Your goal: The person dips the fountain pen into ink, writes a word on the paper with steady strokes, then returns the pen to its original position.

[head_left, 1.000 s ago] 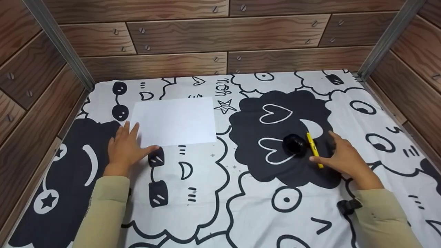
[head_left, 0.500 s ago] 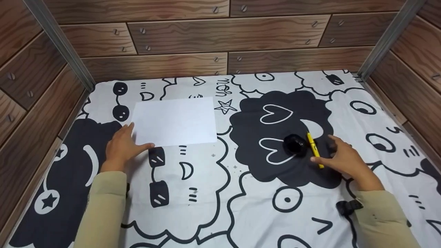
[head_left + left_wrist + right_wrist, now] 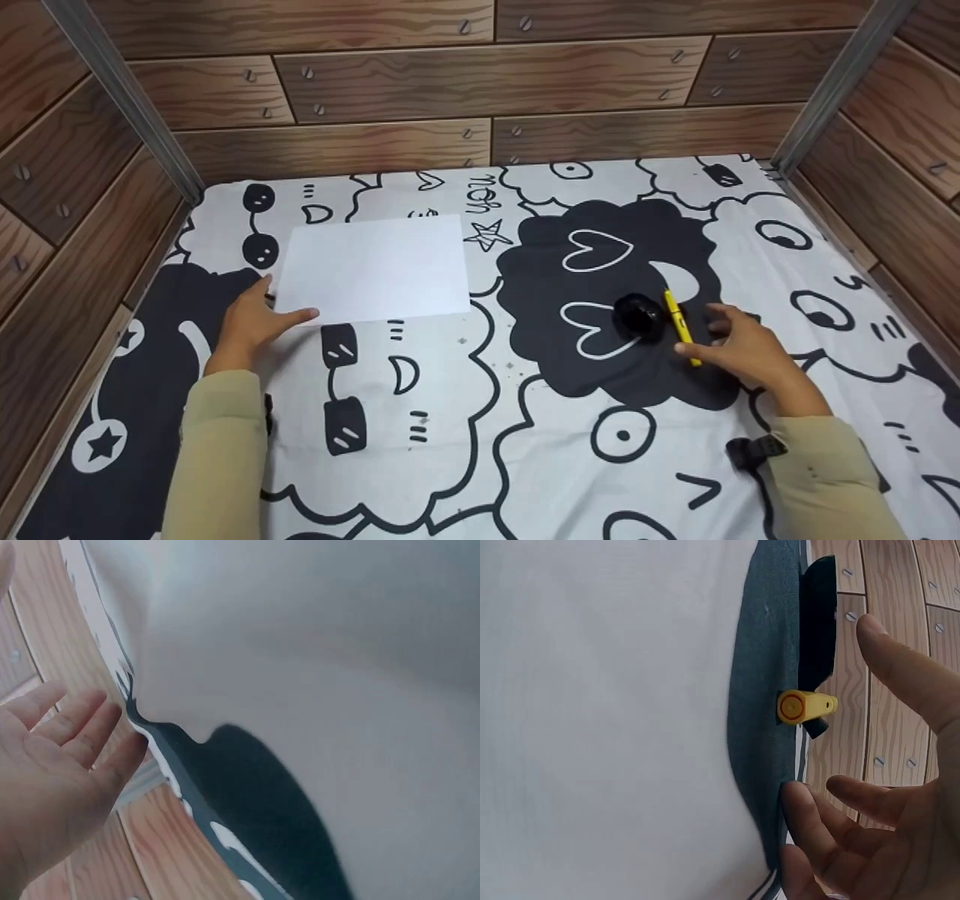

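Observation:
A blank white sheet of paper (image 3: pixel 375 270) lies flat on the patterned cloth. At its near left corner is my left hand (image 3: pixel 251 322), fingers and thumb spread around the corner. The left wrist view shows the fingers of that hand (image 3: pixel 60 780) loosely extended, holding nothing. My right hand (image 3: pixel 750 349) rests beside a yellow pen (image 3: pixel 681 330), which lies between thumb and fingers without being gripped; the thumb tip overlaps its near end in the head view. In the right wrist view a gap separates the thumb from the pen (image 3: pixel 791 706). Just left of the pen stands a glossy black rounded object (image 3: pixel 637 316).
A black-and-white cartoon cloth (image 3: pixel 435 465) covers the surface, slightly creased at the front. Wood-print walls (image 3: pixel 390 82) enclose it at the back and both sides, with grey metal posts (image 3: pixel 124 97) at the corners.
My left hand has drawn back leftward and toward me, uncovering more of the paper's near left corner. The right hand has barely moved; the pen and black object stay put.

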The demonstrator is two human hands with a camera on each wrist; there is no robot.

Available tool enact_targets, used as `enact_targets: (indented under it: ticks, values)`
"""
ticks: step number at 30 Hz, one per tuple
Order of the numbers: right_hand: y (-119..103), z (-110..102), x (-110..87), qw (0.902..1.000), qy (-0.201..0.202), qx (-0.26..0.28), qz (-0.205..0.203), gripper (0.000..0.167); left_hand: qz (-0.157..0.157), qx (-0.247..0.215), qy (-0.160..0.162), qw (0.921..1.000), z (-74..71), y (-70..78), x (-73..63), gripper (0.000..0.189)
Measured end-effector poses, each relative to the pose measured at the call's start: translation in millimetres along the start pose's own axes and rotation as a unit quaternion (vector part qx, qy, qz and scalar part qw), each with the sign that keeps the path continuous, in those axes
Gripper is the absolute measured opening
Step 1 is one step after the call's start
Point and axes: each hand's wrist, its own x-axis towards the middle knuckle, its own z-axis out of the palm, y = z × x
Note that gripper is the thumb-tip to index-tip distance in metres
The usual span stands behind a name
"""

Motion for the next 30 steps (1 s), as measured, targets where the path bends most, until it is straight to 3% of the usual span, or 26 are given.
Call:
enact_targets:
  ticks: [8,17,30]
  values:
    - [-1.0,2.1,2.2,0.9998,-0.007,0.020,0.004,0.094,-0.013,-0.032,-0.017,0.9993,-6.2,-8.2,-0.2,0.116]
    - [-3.4,6.2,7.6,0.9989,-0.008,0.046,0.011,0.079,-0.029,-0.050,-0.036,0.9977,-12.3,-7.6,-0.7,0.109]
    - [2.0,9.4,12.9,0.9984,-0.004,0.056,0.003,0.059,-0.040,-0.111,-0.044,0.9920,-11.6,-9.2,4.4,0.096]
